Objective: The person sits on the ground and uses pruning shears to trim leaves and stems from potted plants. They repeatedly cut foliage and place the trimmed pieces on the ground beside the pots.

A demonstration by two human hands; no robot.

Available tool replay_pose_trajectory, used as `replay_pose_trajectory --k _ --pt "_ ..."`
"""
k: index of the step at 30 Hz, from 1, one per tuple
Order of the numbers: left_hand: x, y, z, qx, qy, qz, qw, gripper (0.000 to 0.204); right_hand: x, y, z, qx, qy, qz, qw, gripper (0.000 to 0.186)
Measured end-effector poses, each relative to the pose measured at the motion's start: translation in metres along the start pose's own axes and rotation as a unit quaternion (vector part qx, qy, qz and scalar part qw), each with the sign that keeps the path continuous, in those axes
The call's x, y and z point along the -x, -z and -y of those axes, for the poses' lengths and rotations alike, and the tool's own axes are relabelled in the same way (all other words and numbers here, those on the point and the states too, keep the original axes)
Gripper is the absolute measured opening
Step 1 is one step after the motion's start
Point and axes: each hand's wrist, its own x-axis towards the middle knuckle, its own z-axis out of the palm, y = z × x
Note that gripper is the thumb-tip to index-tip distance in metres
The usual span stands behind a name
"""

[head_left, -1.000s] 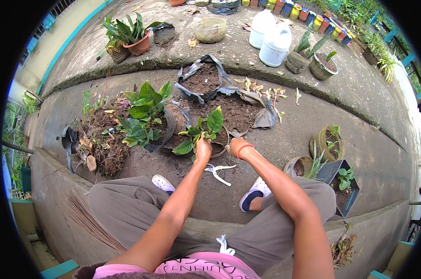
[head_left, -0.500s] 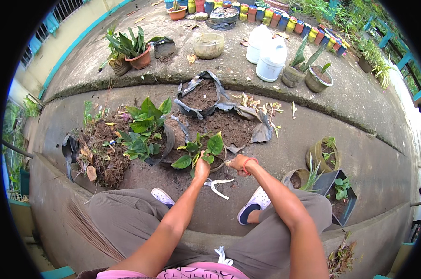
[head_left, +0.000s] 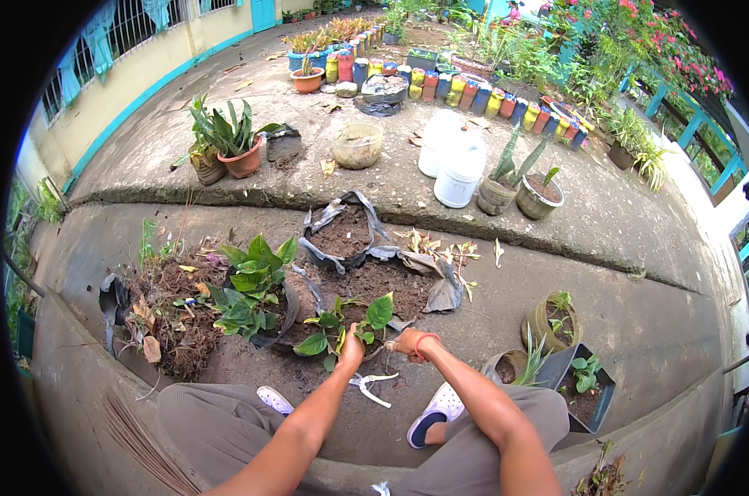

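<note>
A small leafy green plant (head_left: 331, 324) stands in a soil-filled pot between my feet. My left hand (head_left: 352, 350) is closed on its lower stems, partly hidden by leaves. At the pot's right rim, my right hand (head_left: 409, 342), with a red band at the wrist, has its fingers curled together. Something small and pale shows at those fingertips, too small to name. Just below the pot, white-handled pruning shears (head_left: 374, 387) lie spread on the concrete. A larger leafy plant (head_left: 257, 281) in a dark bag stands to the left.
Beyond the pot lie loose soil (head_left: 383, 288) and a torn black bag of soil (head_left: 341, 231). A heap of roots and dry leaves (head_left: 176, 314) is at left. Several potted plants stand at right, including a rectangular planter (head_left: 585, 388). White jugs (head_left: 460, 175) stand on the raised concrete.
The view has tilted up, showing more of the yard and building. Both hands stay at the potted plant, with the right fingers still curled at its rim.
</note>
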Motion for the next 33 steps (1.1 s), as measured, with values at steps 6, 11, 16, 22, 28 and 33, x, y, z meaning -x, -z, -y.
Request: replay_pose_trajectory --k 6,11,16,22,28,33 --pt "-0.004 -0.023 0.032 0.193 0.057 0.0 0.98 0.021 0.002 0.004 -0.002 0.024 0.015 0.006 1.0 0.034" --pt "-0.011 -0.035 0.039 0.179 0.065 -0.043 0.981 0.016 0.004 0.003 -0.003 0.134 0.081 -0.026 0.987 0.04" --pt "-0.012 -0.035 0.041 0.052 -0.016 -0.074 0.996 0.017 0.012 -0.001 -0.006 0.168 0.101 -0.075 0.978 0.043" --pt "-0.009 -0.046 0.053 0.07 -0.037 -0.095 0.992 0.018 0.026 -0.003 0.004 0.152 0.095 -0.073 0.981 0.042" --pt "-0.027 -0.066 0.069 0.099 -0.075 -0.075 0.989 0.019 0.05 0.006 0.002 0.128 0.096 -0.089 0.983 0.04" --pt "-0.026 -0.063 0.066 0.245 0.015 -0.074 0.967 0.022 0.058 0.001 0.001 0.14 0.118 -0.167 0.969 0.036"
